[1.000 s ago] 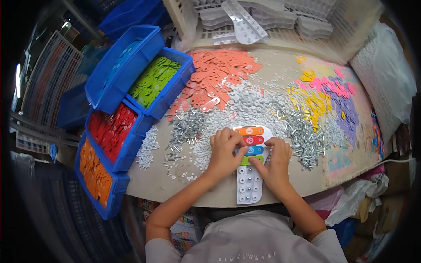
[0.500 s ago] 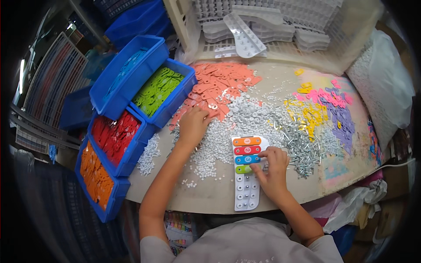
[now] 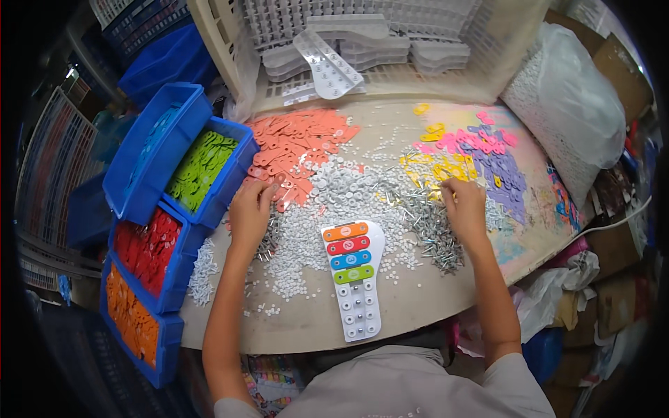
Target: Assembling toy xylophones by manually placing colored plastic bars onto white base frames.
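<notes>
My left hand (image 3: 251,214) is at the lower edge of a pile of flat coral plastic strips (image 3: 296,143). Its thumb and forefinger are close together, and what they pinch is too small to make out. My right hand (image 3: 465,209) reaches down between yellow strips (image 3: 442,167) and loose metal pins (image 3: 435,237), fingers bent inward with the tips partly hidden. Between my forearms lies a white plastic board (image 3: 377,244), slightly tilted and touched by neither hand. Across its upper part sit an orange, a red, a blue and a green strip; white rings and metal studs show below.
Small white plastic rings (image 3: 313,244) spread over the table's middle. Blue bins (image 3: 175,289) of coloured strips stand at left. Pink (image 3: 491,143) and purple strips (image 3: 507,177) lie at right, beside a clear bag (image 3: 564,104). A pale crate (image 3: 390,87) holds stacked white boards at the back.
My right hand has left the board and moved right to the yellow strips and pins. My left hand stays by the coral pile. The whole view has shifted.
</notes>
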The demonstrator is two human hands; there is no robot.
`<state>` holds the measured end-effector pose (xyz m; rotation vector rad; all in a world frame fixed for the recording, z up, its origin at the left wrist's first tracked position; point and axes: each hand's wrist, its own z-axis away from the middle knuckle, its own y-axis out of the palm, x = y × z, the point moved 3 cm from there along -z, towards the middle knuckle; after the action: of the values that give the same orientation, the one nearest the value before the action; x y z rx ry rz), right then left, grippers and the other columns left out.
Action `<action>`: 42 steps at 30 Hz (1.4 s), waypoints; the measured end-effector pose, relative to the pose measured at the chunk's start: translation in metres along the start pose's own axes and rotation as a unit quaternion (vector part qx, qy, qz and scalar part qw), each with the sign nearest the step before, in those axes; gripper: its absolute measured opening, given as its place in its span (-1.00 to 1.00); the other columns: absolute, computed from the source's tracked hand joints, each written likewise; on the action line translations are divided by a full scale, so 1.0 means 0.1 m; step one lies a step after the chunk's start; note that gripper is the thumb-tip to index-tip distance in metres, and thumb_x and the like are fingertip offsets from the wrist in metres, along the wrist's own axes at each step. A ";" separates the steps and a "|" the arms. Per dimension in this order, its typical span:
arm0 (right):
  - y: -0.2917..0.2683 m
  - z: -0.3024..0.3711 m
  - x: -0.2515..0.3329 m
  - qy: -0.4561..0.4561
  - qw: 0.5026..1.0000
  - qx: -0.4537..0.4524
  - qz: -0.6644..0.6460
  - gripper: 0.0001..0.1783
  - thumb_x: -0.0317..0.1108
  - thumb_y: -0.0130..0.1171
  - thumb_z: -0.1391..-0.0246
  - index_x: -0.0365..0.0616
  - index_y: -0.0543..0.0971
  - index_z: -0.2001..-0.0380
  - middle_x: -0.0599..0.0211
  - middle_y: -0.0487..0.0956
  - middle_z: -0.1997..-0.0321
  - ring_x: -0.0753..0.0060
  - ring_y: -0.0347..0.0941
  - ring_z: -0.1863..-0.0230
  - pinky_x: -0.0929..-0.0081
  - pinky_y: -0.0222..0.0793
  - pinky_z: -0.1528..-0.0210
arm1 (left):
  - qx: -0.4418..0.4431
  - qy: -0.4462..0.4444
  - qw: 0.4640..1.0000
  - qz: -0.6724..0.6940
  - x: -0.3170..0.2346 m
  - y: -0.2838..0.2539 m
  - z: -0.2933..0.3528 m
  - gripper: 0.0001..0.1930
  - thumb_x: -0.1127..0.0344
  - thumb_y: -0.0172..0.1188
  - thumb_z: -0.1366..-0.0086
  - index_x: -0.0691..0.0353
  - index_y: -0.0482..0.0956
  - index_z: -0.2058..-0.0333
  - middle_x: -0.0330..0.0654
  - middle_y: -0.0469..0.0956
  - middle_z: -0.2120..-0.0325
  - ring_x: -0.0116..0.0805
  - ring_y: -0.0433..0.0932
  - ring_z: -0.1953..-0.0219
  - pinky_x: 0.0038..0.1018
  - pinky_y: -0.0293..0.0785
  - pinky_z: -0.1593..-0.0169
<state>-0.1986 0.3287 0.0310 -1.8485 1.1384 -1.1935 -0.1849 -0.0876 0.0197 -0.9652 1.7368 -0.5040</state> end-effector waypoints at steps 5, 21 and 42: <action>0.14 -0.38 -0.44 0.034 0.996 0.037 0.070 -0.87 -0.35 0.31 -0.05 -0.20 0.64 0.38 0.15 0.66 0.43 0.09 0.58 0.34 0.18 0.41 0.19 | 0.135 -0.134 0.922 0.337 -0.60 0.08 0.45 -0.82 0.33 0.15 -0.43 0.34 0.64 0.23 -0.32 0.60 0.53 -0.59 0.50 0.49 -0.58 0.42 0.38; 0.31 -0.47 -0.84 0.111 0.960 0.182 -0.182 -0.83 -0.39 0.30 -0.10 -0.21 0.50 0.38 0.46 0.45 0.50 0.62 0.33 0.46 0.54 0.29 0.39 | 0.292 -0.198 0.876 0.330 -0.97 0.11 1.24 -0.85 0.34 0.28 -0.36 0.31 0.58 0.24 -0.24 0.66 0.38 -0.62 0.57 0.35 -0.69 0.42 0.28; -0.14 0.59 0.37 0.039 0.953 0.091 -0.287 -0.89 -0.43 0.26 -0.15 -0.26 0.59 0.30 0.45 0.56 0.42 0.62 0.35 0.37 0.57 0.31 0.24 | 0.148 -0.022 0.967 0.206 -1.15 0.15 1.47 -0.88 0.29 0.38 -0.19 0.18 0.73 0.35 -0.27 0.52 0.42 -0.28 0.41 0.28 -0.36 0.26 0.06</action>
<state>-0.1319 0.3049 0.0346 -2.0641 0.5032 -1.6384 -0.0390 0.0303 0.0211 -0.3855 1.7032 -0.4471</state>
